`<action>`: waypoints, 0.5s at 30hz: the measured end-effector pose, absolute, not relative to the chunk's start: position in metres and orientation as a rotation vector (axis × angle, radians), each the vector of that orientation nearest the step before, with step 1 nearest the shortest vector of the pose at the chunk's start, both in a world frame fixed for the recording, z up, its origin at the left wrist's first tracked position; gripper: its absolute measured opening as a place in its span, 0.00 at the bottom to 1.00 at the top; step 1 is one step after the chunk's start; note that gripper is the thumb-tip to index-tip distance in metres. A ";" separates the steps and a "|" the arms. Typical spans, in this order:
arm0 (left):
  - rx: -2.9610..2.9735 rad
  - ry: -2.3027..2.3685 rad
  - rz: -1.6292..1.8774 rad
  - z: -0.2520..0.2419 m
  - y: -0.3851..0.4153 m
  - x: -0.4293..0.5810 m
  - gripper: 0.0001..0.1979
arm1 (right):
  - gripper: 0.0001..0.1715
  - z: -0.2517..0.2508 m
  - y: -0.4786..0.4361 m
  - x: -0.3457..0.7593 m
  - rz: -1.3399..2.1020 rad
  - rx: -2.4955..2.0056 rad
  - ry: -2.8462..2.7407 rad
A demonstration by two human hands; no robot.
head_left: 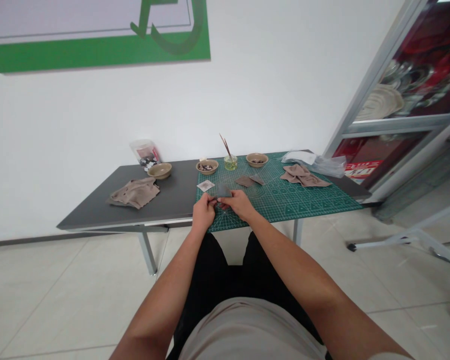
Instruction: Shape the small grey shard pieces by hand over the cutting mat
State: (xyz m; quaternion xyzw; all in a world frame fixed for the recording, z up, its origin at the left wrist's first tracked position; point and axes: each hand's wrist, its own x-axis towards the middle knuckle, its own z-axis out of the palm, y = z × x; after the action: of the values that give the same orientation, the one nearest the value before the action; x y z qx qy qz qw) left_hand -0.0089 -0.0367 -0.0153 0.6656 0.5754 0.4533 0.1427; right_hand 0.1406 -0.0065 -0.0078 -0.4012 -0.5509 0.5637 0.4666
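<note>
A small grey piece [224, 191] is held between my two hands over the near edge of the green cutting mat [281, 202]. My left hand [204, 212] pinches its left lower corner, fingers closed. With closed fingers, my right hand [240, 204] grips its lower edge, thumb pointing left. The fingertips of both hands nearly meet, and the piece is slightly blurred. Just beyond my left hand lies a white square with a pale pattern [206, 185]. Brown and grey flat squares [245, 181] lie beyond my right hand on the mat.
Along the back stand a bowl of small pieces [207, 166], a glass jar with thin sticks [230, 162] and a bowl with dark bits [257, 160]. Brown cloths lie left [135, 193] and right [303, 176]. A tan bowl [159, 171], plastic container [145, 153] and clear bag [330, 165] are farther out.
</note>
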 end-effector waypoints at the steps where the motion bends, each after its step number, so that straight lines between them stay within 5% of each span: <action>1: 1.931 1.649 1.307 -0.015 -0.037 -0.009 0.04 | 0.13 -0.007 -0.007 0.140 1.382 -0.999 -1.341; 8: 1.982 1.668 1.312 -0.019 -0.039 -0.009 0.03 | 0.07 0.000 -0.005 0.140 1.213 -1.139 -1.415; 15: 1.800 1.621 1.506 -0.024 -0.033 -0.012 0.07 | 0.26 0.010 0.001 0.165 0.162 -1.417 -2.100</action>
State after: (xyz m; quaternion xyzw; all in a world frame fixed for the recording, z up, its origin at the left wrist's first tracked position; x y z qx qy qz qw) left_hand -0.0119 -0.0335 -0.0241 0.6246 0.5623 0.5224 0.1443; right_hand 0.1646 0.0006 0.0104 -0.5329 -0.7900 0.0608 0.2970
